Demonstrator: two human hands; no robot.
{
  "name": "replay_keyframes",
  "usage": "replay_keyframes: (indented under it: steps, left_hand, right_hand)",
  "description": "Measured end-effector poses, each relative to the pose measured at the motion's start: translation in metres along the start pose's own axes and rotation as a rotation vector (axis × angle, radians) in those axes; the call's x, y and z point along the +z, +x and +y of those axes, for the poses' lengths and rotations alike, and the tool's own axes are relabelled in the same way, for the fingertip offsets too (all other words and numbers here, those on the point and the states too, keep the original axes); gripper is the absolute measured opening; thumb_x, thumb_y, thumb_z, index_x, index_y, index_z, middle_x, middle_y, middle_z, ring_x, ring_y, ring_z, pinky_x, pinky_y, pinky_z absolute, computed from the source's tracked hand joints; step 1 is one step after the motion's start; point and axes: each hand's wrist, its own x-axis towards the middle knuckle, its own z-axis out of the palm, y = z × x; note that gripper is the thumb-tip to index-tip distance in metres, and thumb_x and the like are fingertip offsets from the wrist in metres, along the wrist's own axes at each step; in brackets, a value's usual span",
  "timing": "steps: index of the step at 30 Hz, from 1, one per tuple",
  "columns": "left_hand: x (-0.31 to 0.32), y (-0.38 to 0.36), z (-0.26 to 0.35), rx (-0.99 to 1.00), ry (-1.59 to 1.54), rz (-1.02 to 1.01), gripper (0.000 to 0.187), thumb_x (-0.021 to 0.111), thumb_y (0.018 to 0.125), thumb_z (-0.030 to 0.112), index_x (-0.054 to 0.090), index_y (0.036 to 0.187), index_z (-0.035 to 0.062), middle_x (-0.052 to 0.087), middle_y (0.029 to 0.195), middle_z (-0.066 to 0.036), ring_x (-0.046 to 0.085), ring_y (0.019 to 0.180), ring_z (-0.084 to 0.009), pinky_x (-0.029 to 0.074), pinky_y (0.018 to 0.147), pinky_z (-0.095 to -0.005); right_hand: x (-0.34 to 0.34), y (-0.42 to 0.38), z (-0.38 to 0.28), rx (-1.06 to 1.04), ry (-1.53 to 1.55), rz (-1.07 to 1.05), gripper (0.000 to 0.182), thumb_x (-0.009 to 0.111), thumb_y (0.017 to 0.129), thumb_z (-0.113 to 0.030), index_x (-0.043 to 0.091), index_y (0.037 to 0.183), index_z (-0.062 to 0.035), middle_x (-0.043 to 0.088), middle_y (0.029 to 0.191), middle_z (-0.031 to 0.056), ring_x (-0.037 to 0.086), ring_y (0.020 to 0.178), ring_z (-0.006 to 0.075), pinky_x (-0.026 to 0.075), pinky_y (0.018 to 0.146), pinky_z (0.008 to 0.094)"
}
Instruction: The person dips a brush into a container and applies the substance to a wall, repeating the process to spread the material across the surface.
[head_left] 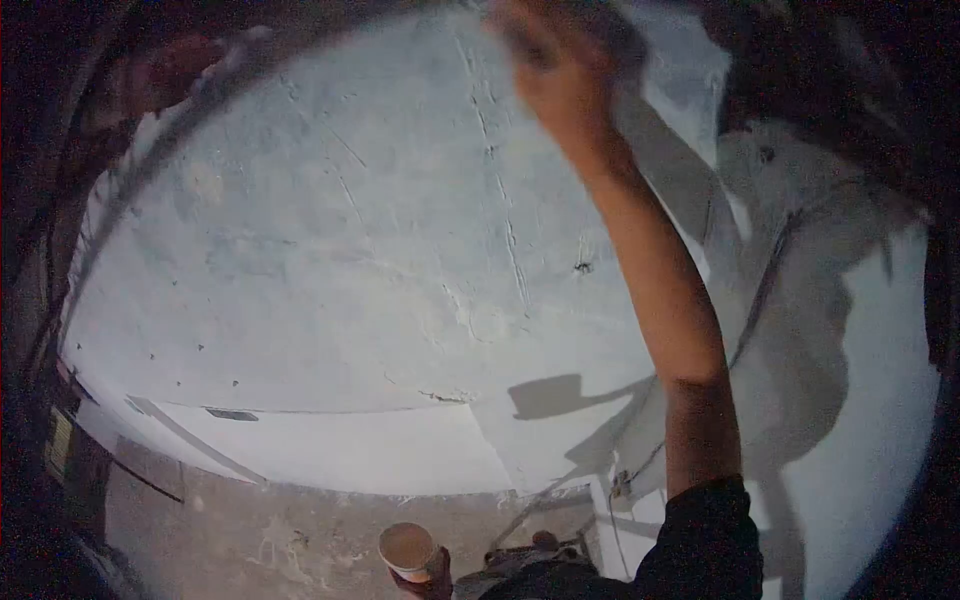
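Pale, irregular splash-like marks point(283, 553) lie across the dull brown-grey floor point(205, 525).

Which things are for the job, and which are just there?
Probably for the job:
- cup, in the left hand
- pale, cracked surface by the blurred right hand

Apparently just there:
- dark rectangle, lower left
- small fitting, lower right

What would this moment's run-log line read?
left hand: holding cup | right hand: raised at wall, grip blurred
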Motion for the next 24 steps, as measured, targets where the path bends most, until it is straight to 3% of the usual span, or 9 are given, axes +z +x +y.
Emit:
replay_keyframes:
  steps: [4,9,11,14,16,18,20,21,24]
  left_hand:
    - [0.002,-0.003,0.003,0.030,-0.005,-0.034,0.094,0.068,0.087,0.068,0.037,0.158,0.0161,0.046,0.155,-0.014,0.050,0.137,-0.0373,0.040,0.114,-0.0593]
    - [-0.036,-0.004,-0.001,0.012,-0.074,-0.373,0.094,0.068,0.087,0.068,0.036,0.158,0.0160,0.047,0.155,-0.014,0.050,0.137,-0.0374,0.040,0.115,-0.0593]
    - [0.014,-0.016,-0.006,0.021,-0.266,0.184,0.074,0.049,0.090,0.070,0.043,0.148,0.0246,0.048,0.144,-0.010,0.052,0.128,-0.0366,0.052,0.099,-0.0564]
    - [-0.010,-0.010,-0.013,0.048,-0.136,0.137,0.073,0.051,0.091,0.069,0.043,0.149,0.0249,0.048,0.144,-0.010,0.053,0.126,-0.0362,0.053,0.098,-0.0559]
    - [-0.014,-0.003,-0.017,0.057,0.012,0.077,0.072,0.052,0.091,0.067,0.043,0.149,0.0251,0.048,0.144,-0.009,0.055,0.123,-0.0359,0.053,0.097,-0.0555]
    - [-0.020,0.001,-0.009,0.056,0.111,0.045,0.071,0.053,0.091,0.066,0.043,0.149,0.0252,0.048,0.144,-0.009,0.056,0.122,-0.0357,0.054,0.096,-0.0553]
    - [-0.031,0.006,-0.005,-0.039,-0.151,-0.002,0.066,0.058,0.093,0.057,0.043,0.149,0.0245,0.048,0.144,-0.008,0.056,0.122,-0.0357,0.054,0.098,-0.0553]
    - [-0.027,0.005,-0.005,-0.052,-0.148,-0.004,0.066,0.058,0.093,0.057,0.043,0.149,0.0245,0.048,0.144,-0.008,0.056,0.122,-0.0357,0.054,0.098,-0.0553]
    - [0.004,-0.004,0.003,0.144,0.283,0.002,0.063,0.060,0.095,0.051,0.042,0.150,0.0251,0.046,0.146,-0.009,0.054,0.125,-0.0358,0.054,0.101,-0.0565]
  right_hand:
    - [-0.015,-0.007,-0.068,-0.150,0.082,-0.369,0.025,0.070,0.092,-0.009,0.071,0.115,-0.0169,0.075,0.109,0.0013,0.074,0.094,0.0214,0.061,0.074,0.0357]
    - [0.008,0.014,-0.040,0.533,0.515,-0.373,0.034,0.074,0.085,-0.013,0.071,0.118,-0.0203,0.074,0.118,0.0036,0.075,0.092,0.0263,0.060,0.074,0.0406]
    - [0.008,0.024,-0.015,0.506,0.128,-0.215,0.022,0.064,0.100,-0.016,0.073,0.099,0.0033,0.067,0.071,0.0122,0.062,0.058,0.0246,0.049,0.059,0.0391]
    - [-0.007,0.042,-0.015,0.423,0.174,0.060,0.024,0.065,0.100,-0.018,0.073,0.107,0.0030,0.066,0.071,0.0132,0.062,0.059,0.0248,0.049,0.057,0.0392]
    - [-0.002,0.036,-0.005,0.056,-0.095,0.052,0.025,0.065,0.101,-0.018,0.072,0.115,0.0009,0.069,0.077,0.0117,0.060,0.057,0.0217,0.049,0.055,0.0362]
    - [0.060,0.011,0.004,0.089,-0.031,-0.100,0.019,0.066,0.095,-0.027,0.070,0.112,-0.0220,0.073,0.084,0.0076,0.070,0.065,0.0305,0.056,0.058,0.0523]
    - [0.012,-0.009,-0.060,0.022,0.110,-0.432,0.035,0.060,0.095,-0.021,0.065,0.126,-0.0364,0.074,0.091,0.0052,0.072,0.065,0.0260,0.057,0.051,0.0441]
    - [-0.007,-0.009,-0.080,-0.107,0.114,-0.580,0.057,0.070,0.084,-0.010,0.062,0.134,-0.0345,0.068,0.131,-0.0056,0.075,0.084,0.0198,0.064,0.067,0.0365]
    - [-0.042,-0.028,-0.123,0.076,0.463,-0.539,0.044,0.071,0.089,-0.010,0.065,0.130,-0.0256,0.071,0.122,0.0001,0.074,0.083,0.0194,0.062,0.062,0.0340]
